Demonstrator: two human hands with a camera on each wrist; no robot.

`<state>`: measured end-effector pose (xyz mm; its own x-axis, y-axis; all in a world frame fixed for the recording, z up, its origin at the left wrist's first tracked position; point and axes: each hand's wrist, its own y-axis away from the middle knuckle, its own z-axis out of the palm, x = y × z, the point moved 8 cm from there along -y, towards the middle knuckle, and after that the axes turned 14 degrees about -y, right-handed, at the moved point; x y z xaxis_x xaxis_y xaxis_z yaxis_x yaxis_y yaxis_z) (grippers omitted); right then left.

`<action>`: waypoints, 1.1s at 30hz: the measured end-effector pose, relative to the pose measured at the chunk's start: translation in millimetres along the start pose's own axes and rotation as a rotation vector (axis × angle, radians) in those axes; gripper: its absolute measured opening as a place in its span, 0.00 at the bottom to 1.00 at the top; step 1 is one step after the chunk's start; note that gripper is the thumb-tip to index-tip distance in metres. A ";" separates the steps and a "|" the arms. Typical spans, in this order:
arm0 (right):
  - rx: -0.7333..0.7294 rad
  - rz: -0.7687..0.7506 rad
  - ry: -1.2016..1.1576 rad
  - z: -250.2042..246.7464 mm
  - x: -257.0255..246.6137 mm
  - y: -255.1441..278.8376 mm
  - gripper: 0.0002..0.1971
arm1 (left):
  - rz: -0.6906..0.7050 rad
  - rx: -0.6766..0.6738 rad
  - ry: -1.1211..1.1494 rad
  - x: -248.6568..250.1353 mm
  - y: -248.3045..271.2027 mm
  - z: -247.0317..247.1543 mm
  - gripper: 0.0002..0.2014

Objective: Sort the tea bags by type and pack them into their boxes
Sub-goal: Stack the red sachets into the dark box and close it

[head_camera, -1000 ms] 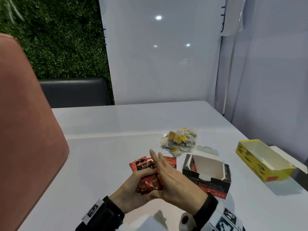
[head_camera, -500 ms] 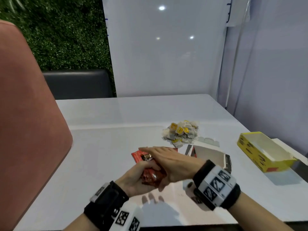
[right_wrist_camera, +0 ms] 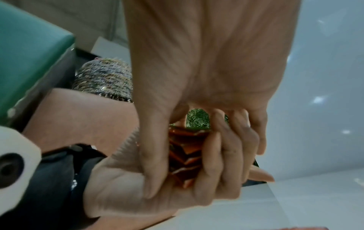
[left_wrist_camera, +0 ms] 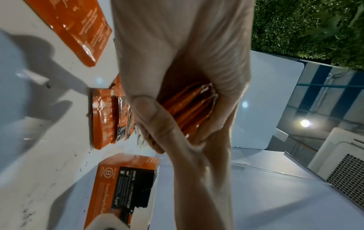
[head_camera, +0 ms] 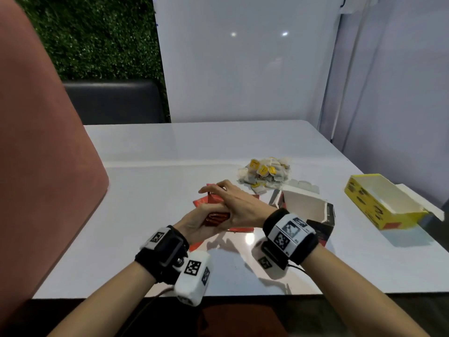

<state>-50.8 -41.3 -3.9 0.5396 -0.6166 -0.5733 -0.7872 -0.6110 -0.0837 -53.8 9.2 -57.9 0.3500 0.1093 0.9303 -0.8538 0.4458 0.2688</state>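
A stack of red foil tea bags (head_camera: 217, 217) is held between both hands just above the white table (head_camera: 150, 190). My left hand (head_camera: 199, 221) cups it from below, fingers curled round it (right_wrist_camera: 218, 161). My right hand (head_camera: 234, 203) lies over the top, with thumb (right_wrist_camera: 151, 168) and fingers clamping the stack's sides. The stack's edges (left_wrist_camera: 189, 107) show in the left wrist view. A few loose red tea bags (left_wrist_camera: 106, 118) lie on the table under the hands. The open red-and-black box (head_camera: 309, 215) stands just right of the hands. A pile of yellow-tagged tea bags (head_camera: 266, 171) lies beyond it.
An open yellow box (head_camera: 381, 203) sits near the table's right edge. A pink chair back (head_camera: 41, 166) rises at the left. A dark bench (head_camera: 111, 100) and a white wall panel (head_camera: 243, 69) stand behind the table.
My right hand has turned from upright, fingers pointing up beside the stack, to lying over it and clamping it. The left hand keeps its hold. The head view has dipped.
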 end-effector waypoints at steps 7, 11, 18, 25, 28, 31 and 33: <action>0.052 -0.047 0.093 -3.3 -1.9 0.4 0.42 | 0.017 -0.048 0.055 4.3 -3.8 3.4 0.09; 0.100 -0.063 0.122 -13.8 0.4 2.5 0.40 | 0.090 -0.055 -0.007 7.7 -1.9 3.9 0.09; 0.143 -0.068 0.098 -9.1 -6.5 12.6 0.40 | 0.102 -0.121 0.008 -0.2 1.3 13.3 0.14; 0.160 -0.078 -0.266 -42.0 -2.0 48.0 0.36 | 0.108 -0.168 -0.479 8.1 3.2 21.9 0.20; 0.193 -0.048 -0.353 -69.1 7.1 67.2 0.30 | 0.176 -0.180 -0.765 28.6 -1.6 45.7 0.43; 0.313 -0.019 -0.291 -96.2 20.0 79.5 0.17 | 0.232 -0.181 -0.928 51.7 -19.3 79.5 0.55; 0.393 -0.028 -0.197 -116.7 26.0 89.6 0.16 | 0.254 -0.182 -0.972 60.9 -32.8 96.4 0.59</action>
<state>-72.5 -170.0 68.8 0.5254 -0.4729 -0.7073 -0.8472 -0.3677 -0.3834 -41.6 -84.4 13.9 -0.3671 -0.5130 0.7759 -0.7592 0.6472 0.0688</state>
